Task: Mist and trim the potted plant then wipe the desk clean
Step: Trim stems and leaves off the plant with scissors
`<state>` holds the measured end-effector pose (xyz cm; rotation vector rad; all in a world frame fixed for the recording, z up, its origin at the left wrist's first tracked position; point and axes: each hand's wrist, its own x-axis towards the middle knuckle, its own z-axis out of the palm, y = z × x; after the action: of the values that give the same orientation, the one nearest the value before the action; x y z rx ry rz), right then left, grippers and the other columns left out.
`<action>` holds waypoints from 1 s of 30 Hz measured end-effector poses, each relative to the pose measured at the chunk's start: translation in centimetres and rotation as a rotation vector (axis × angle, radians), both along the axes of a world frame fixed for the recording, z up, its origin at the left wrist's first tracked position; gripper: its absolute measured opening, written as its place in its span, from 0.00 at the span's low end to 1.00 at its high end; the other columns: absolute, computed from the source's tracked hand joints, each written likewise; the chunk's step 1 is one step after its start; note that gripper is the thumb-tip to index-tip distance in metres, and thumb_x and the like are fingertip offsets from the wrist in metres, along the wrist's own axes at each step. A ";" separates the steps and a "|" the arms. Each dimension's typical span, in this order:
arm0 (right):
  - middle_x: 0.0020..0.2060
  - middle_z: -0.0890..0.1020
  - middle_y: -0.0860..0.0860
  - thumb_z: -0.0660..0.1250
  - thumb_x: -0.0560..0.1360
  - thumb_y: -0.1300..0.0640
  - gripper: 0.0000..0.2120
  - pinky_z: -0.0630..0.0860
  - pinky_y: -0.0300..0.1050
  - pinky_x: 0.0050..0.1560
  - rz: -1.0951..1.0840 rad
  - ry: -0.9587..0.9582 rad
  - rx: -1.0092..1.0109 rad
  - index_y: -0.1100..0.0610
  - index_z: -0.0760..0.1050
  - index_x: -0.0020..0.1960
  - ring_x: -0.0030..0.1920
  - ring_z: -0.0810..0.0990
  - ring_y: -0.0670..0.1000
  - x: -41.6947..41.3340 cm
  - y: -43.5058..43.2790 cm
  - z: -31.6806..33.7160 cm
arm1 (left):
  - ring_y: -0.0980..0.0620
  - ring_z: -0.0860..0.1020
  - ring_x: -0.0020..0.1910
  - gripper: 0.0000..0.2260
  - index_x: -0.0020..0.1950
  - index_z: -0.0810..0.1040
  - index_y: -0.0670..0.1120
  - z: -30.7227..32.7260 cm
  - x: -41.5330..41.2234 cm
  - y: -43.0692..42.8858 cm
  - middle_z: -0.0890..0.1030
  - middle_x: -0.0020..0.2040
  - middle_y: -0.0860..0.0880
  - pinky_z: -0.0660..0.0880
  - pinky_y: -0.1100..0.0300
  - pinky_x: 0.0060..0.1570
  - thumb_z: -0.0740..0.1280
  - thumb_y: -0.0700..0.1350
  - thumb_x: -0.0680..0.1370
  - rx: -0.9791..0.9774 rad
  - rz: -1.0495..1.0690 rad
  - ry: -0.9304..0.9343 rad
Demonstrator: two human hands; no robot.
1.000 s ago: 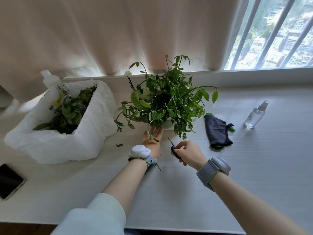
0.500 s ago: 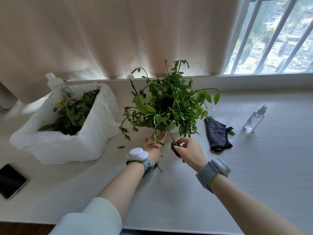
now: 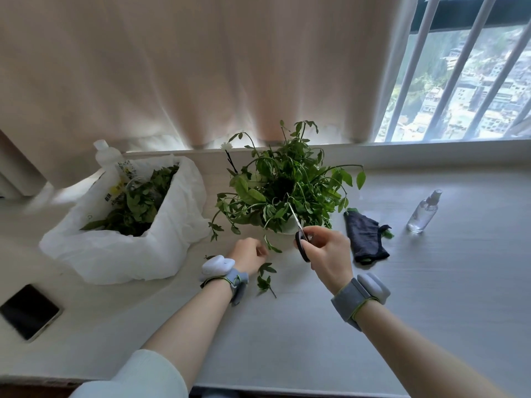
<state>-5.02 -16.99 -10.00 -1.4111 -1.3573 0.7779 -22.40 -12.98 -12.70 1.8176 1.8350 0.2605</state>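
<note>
A leafy green potted plant point(image 3: 283, 188) in a white pot stands mid-desk near the window sill. My right hand point(image 3: 326, 254) grips black-handled scissors point(image 3: 300, 235), whose blades point up into the lower foliage. My left hand point(image 3: 249, 258) sits low on the desk in front of the pot, fingers curled around a cut sprig point(image 3: 270, 246). More cut leaves point(image 3: 265, 278) lie beside my left wrist. A clear spray bottle point(image 3: 423, 212) stands at the right. A dark cloth point(image 3: 366, 237) lies between plant and bottle.
A white plastic bag point(image 3: 120, 245) full of green clippings sits at the left, with a white bottle point(image 3: 107, 153) behind it. A black phone point(image 3: 28, 311) lies near the desk's front-left edge. A curtain and a barred window stand behind the pale desk point(image 3: 431, 297).
My right hand raised the scissors and pushed the blades into the plant's lower stems. My left hand drew back from under the foliage toward me, its fingers now curled around a sprig.
</note>
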 end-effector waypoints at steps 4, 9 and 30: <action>0.23 0.75 0.52 0.73 0.70 0.63 0.05 0.71 0.45 0.27 -0.031 0.055 0.090 0.53 0.83 0.40 0.25 0.70 0.51 0.5 -0.3 1.3 | 0.46 0.76 0.37 0.09 0.33 0.76 0.47 1.6 0.8 -0.5 0.79 0.36 0.47 0.69 0.61 0.35 0.66 0.47 0.72 0.035 0.107 0.003; 0.24 0.77 0.55 0.71 0.72 0.62 0.03 0.70 0.40 0.27 -0.101 0.088 -0.010 0.58 0.82 0.40 0.24 0.73 0.52 0.7 0.1 2.5 | 0.47 0.68 0.27 0.14 0.29 0.76 0.38 4.0 1.6 -1.0 0.71 0.26 0.46 0.64 0.61 0.29 0.61 0.46 0.70 0.271 0.272 -0.148; 0.21 0.71 0.55 0.65 0.72 0.68 0.06 0.63 0.32 0.17 -0.065 0.752 -0.547 0.65 0.78 0.37 0.15 0.68 0.48 1.8 2.8 3.3 | 0.51 0.64 0.62 0.15 0.61 0.78 0.60 7.6 7.5 4.3 0.74 0.46 0.56 0.56 0.55 0.61 0.55 0.48 0.82 0.324 0.023 -0.092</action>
<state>-3.19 -14.23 -6.65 -1.3327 -0.5268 1.5226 -14.89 -8.64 -5.13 1.9590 1.8321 0.6721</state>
